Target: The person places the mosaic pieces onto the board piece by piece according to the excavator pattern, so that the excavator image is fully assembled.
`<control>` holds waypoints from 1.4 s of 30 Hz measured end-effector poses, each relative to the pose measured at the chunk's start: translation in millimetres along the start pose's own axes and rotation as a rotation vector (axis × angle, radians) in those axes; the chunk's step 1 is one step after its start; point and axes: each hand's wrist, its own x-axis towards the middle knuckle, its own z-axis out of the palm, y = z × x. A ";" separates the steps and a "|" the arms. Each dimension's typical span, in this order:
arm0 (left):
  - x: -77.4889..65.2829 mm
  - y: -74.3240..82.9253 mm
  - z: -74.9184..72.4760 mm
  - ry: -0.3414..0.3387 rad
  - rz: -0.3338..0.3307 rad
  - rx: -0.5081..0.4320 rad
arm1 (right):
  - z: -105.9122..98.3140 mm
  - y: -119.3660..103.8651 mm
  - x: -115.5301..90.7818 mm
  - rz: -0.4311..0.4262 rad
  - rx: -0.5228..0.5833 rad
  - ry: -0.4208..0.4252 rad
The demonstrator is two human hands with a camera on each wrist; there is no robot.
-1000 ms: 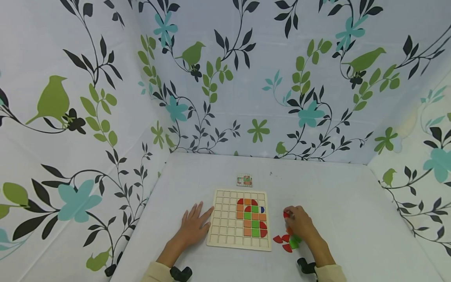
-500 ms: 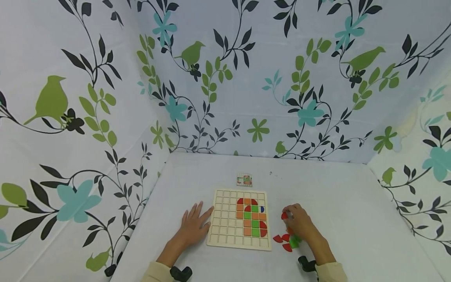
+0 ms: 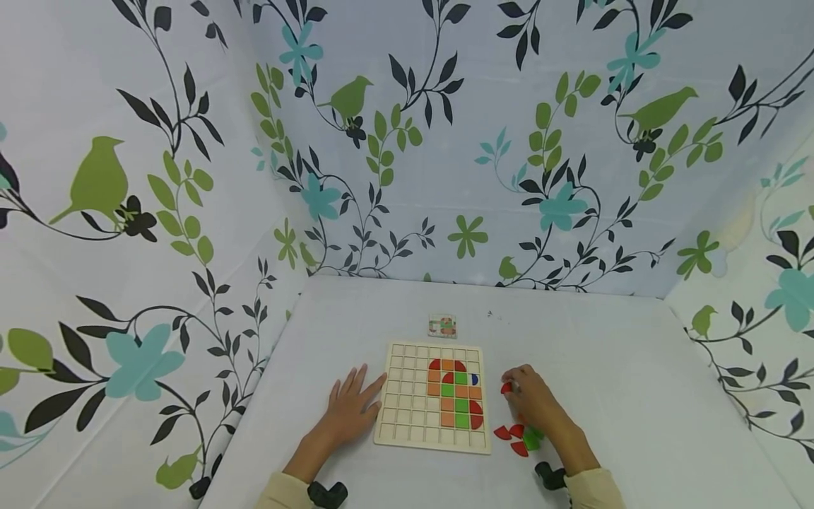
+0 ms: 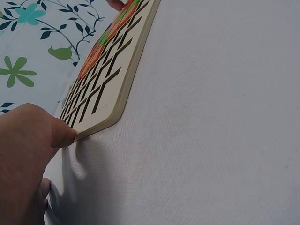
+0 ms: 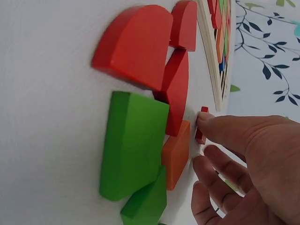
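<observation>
1. Your right hand (image 3: pixel 534 399) has shifted slightly left, toward the board (image 3: pixel 407 403), taking the red piece (image 3: pixel 506 387) with it; your left hand (image 3: pixel 350 413) shows no clear move.
2. Thumb and fingertips of your right hand pinch the red piece narrowly, off the board's right side. You can't tell from these views whether it clears the worktop (image 3: pixel 604 367), so lift a touch before crossing the rim.
3. Your left hand is spread and holds nothing, its fingers against the board's left edge. Press lightly there; that should stop the board sliding.
4. Check the piece's turn against the card (image 3: pixel 442 326), which is too small to read here. Best to rotate it in your fingertips before lowering.
5. Most bare cells lie to the left, so pass high over the set pieces (image 3: pixel 461 405); a low wrist could knock them.
6. Lower it level, seat one corner, then press flat.
7. Mind the loose reds (image 5: pixel 133 47), green block (image 5: pixel 138 145) and orange block (image 5: pixel 176 157) below your right hand; a dragging finger might scatter them.
</observation>
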 end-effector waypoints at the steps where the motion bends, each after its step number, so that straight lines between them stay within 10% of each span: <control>1: 0.1 0.0 0.2 -0.001 -0.001 0.000 | -0.1 -1.1 0.1 -0.004 -0.005 -0.003; 16: -1.3 0.1 -0.5 0.014 0.018 -0.016 | 8.6 -33.5 11.4 -0.053 -0.009 0.028; 28: 0.3 -11.5 13.4 0.063 0.037 -0.040 | 43.7 -99.3 1.7 -0.505 -0.043 -0.013; 42: 0.0 -5.9 7.6 0.048 0.029 -0.036 | 59.1 -103.4 0.3 -0.557 -0.140 0.000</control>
